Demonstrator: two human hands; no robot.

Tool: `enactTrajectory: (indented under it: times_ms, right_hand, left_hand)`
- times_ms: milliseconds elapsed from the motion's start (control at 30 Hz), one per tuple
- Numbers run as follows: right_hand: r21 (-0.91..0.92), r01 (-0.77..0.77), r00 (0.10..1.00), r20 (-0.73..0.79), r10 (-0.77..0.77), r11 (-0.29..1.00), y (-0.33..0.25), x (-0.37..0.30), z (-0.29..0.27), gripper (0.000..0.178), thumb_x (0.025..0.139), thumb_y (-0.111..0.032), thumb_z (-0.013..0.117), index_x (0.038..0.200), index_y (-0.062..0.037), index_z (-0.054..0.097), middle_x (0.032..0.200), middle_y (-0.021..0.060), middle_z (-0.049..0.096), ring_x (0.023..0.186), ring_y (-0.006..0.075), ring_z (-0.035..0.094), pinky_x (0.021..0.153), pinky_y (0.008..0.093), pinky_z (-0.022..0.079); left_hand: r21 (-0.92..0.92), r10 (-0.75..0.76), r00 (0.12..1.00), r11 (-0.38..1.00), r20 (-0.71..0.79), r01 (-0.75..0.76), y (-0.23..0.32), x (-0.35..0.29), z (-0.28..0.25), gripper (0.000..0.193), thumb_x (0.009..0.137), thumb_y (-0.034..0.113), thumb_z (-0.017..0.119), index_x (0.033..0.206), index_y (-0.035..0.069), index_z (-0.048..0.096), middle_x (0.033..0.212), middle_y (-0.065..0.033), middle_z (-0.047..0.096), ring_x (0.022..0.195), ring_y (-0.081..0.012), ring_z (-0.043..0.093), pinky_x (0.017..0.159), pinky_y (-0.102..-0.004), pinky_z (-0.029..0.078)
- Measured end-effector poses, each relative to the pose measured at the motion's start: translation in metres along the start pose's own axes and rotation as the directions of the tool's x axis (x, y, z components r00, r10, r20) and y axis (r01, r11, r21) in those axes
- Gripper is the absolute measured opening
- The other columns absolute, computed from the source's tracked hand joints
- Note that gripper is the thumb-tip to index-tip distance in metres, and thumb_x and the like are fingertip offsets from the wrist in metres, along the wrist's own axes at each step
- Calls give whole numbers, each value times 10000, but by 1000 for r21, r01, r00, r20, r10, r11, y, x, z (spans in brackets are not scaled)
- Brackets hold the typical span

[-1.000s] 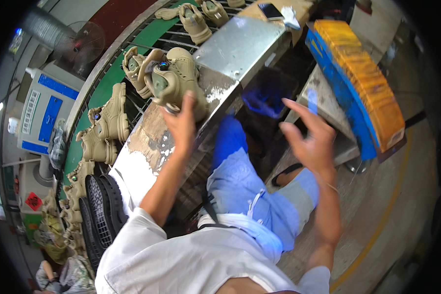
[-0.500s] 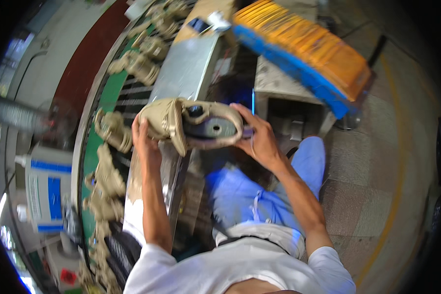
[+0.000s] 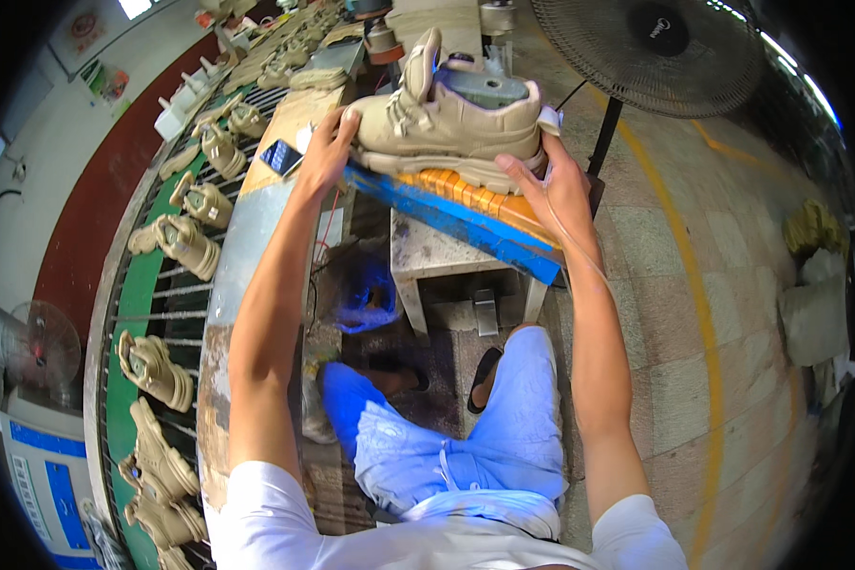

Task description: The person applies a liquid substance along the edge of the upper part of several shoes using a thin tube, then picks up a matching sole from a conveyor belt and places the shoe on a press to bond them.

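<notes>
A beige chunky-soled sneaker (image 3: 465, 138) is held up in front of me, side-on, toe to the left. A grey-green shoe last (image 3: 484, 90) with a hole in its top fills the sneaker's opening, and the tongue stands up in front of it. My left hand (image 3: 328, 152) grips the toe end. My right hand (image 3: 560, 185) holds the heel, thumb on the side near the sole. A pale tab or strap (image 3: 549, 121) shows at the heel by my right fingers. The sneaker is above an orange ribbed pad (image 3: 461, 187) on a blue base (image 3: 456, 223).
A grey stand (image 3: 413, 252) carries the blue base. On my left, a roller conveyor (image 3: 176, 315) holds several beige sneakers (image 3: 185, 242) beside a metal-topped bench (image 3: 242, 237) with a phone (image 3: 280, 157). A standing fan (image 3: 655, 47) is at far right. A blue-lit bag (image 3: 366, 290) sits below.
My view has swung toward the stand. Both hands have carried the sneaker forward over the orange pad and turned it from opening-up to side-on.
</notes>
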State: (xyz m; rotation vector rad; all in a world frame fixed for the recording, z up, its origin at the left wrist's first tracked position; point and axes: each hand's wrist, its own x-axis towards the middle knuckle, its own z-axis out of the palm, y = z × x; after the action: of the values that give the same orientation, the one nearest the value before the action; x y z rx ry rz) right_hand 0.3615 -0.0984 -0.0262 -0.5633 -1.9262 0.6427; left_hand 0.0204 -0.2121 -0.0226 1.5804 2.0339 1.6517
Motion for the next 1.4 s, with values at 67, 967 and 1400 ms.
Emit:
enactTrajectory:
  times_ms: [67, 967, 1400]
  right_hand:
    - [69, 12, 999, -45, -9, 998, 5, -4, 0, 727, 844, -512, 874, 1353, -38, 660, 1123, 199, 777, 1052, 313, 765, 910, 415, 580]
    - [233, -60, 914, 404, -40, 971, 56, 29, -18, 895, 779, -302, 957, 1504, 11, 537, 1401, 151, 661, 1259, 231, 635, 1095, 356, 496]
    - [316, -27, 957, 283, -67, 948, 72, 33, -11, 912, 717, -414, 981, 1409, 50, 610, 1332, 198, 714, 1251, 282, 675, 1110, 383, 497]
  left_hand:
    - [52, -20, 989, 999, 149, 13, 9, -11, -18, 771, 970, 539, 726, 1477, -13, 548, 1323, -208, 681, 1236, -297, 637, 1080, -407, 482]
    - [582, -88, 776, 715, 624, -387, 113, -7, -81, 894, 795, 808, 694, 1037, -52, 666, 774, -199, 654, 715, -341, 647, 714, -474, 505]
    - [533, 48, 754, 678, 655, -506, 79, 42, -7, 1049, 800, 866, 664, 1215, -98, 644, 962, -276, 719, 917, -366, 713, 802, -478, 535]
